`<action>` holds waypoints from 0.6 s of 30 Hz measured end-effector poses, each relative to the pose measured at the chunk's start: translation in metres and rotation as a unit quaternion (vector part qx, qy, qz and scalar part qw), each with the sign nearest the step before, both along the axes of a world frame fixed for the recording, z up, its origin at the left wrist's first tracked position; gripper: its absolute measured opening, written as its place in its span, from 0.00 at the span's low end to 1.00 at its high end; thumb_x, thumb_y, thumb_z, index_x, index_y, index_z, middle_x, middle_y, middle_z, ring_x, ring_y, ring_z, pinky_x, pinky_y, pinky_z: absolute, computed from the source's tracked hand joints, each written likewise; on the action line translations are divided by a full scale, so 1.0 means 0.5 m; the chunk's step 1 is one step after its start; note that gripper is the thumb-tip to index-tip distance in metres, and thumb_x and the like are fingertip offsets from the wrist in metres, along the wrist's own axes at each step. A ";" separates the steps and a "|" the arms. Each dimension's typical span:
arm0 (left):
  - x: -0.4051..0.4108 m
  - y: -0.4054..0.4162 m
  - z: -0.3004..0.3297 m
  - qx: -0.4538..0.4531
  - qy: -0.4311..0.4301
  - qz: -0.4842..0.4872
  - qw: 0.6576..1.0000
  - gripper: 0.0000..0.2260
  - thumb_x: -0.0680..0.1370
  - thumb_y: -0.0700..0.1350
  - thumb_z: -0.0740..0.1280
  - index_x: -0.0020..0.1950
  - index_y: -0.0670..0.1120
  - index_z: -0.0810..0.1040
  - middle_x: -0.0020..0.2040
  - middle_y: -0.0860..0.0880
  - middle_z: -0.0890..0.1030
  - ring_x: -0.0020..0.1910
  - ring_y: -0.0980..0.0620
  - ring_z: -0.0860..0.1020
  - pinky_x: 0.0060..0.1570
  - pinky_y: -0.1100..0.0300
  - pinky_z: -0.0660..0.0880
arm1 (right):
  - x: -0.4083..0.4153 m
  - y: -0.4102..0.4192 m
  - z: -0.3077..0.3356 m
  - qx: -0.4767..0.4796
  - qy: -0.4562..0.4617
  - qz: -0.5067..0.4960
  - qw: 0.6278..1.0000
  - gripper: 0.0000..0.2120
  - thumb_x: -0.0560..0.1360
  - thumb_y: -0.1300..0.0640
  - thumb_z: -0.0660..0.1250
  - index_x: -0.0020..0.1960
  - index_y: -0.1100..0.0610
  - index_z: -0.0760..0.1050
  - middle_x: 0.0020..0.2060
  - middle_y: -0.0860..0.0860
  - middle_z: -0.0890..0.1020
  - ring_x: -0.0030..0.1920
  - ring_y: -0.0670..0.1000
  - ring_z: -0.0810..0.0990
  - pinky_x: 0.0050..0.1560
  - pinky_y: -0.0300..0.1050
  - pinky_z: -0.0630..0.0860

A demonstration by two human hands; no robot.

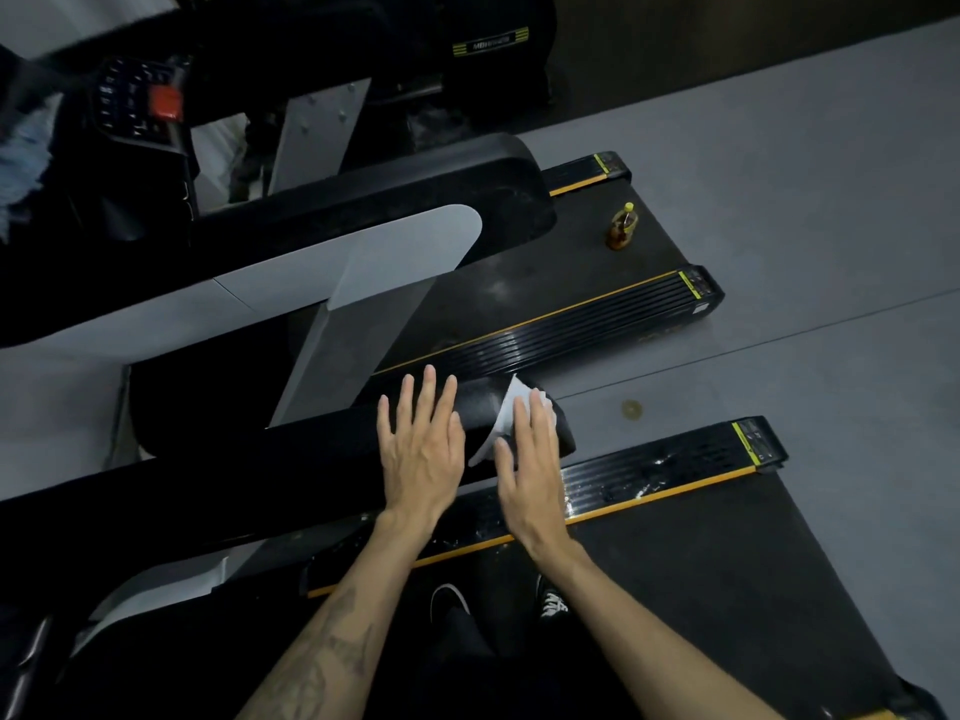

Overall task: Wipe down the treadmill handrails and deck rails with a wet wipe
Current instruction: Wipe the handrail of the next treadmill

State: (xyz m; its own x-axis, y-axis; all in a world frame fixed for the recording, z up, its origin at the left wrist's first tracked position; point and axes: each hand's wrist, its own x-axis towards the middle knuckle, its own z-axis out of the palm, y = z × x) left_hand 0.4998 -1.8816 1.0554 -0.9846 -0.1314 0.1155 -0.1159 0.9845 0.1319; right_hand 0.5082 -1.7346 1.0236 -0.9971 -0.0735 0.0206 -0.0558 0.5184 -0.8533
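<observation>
Pressing flat on the black handrail [311, 475], the left hand [422, 449] lies with fingers spread; beside it, at the rail's rounded end, the right hand [530, 459] holds the white wet wipe [503, 423] down under straight fingers. Beyond the handrail, a bottle [622, 227] stands on the neighbouring treadmill's belt [545, 283]

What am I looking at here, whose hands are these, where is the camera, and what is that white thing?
This is one picture from a camera worn on a person's head, looking down at their own hands in a gym. The long black bar is a treadmill handrail. The left hand rests flat on it. The right hand presses a white wet wipe against the rail's rounded end with straight fingers. Below lies the ribbed deck rail. A bottle stands on the neighbouring treadmill's belt.
</observation>
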 end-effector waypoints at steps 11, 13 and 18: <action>0.005 0.004 -0.001 0.011 0.006 0.000 1.000 0.24 0.86 0.55 0.49 0.82 0.51 0.63 0.83 0.49 0.60 0.83 0.47 0.55 0.80 0.41 0.53 | -0.018 -0.010 -0.006 -0.015 0.014 -0.023 1.000 0.26 0.87 0.52 0.53 0.83 0.56 0.53 0.83 0.51 0.52 0.83 0.47 0.46 0.82 0.53 0.51; 0.007 0.005 0.001 0.014 0.009 0.001 1.000 0.24 0.86 0.55 0.48 0.82 0.51 0.63 0.83 0.49 0.60 0.82 0.47 0.56 0.80 0.41 0.53 | 0.006 -0.026 -0.008 -0.043 0.001 -0.041 0.998 0.28 0.86 0.48 0.52 0.84 0.55 0.51 0.84 0.49 0.49 0.83 0.46 0.44 0.82 0.45 0.47; 0.009 0.003 0.004 0.010 0.005 -0.010 1.000 0.25 0.86 0.55 0.47 0.82 0.50 0.63 0.83 0.48 0.59 0.83 0.47 0.56 0.80 0.40 0.53 | -0.032 -0.026 0.000 0.035 0.050 -0.001 0.998 0.27 0.87 0.49 0.51 0.83 0.57 0.54 0.83 0.52 0.53 0.83 0.48 0.46 0.83 0.48 0.44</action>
State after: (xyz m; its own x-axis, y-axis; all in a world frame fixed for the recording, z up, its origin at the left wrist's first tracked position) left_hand 0.5043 -1.8799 1.0575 -0.9860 -0.1134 0.1221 -0.0942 0.9838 0.1527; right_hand 0.4923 -1.7475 1.0235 -0.9905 -0.0755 0.1146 -0.1371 0.5774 -0.8049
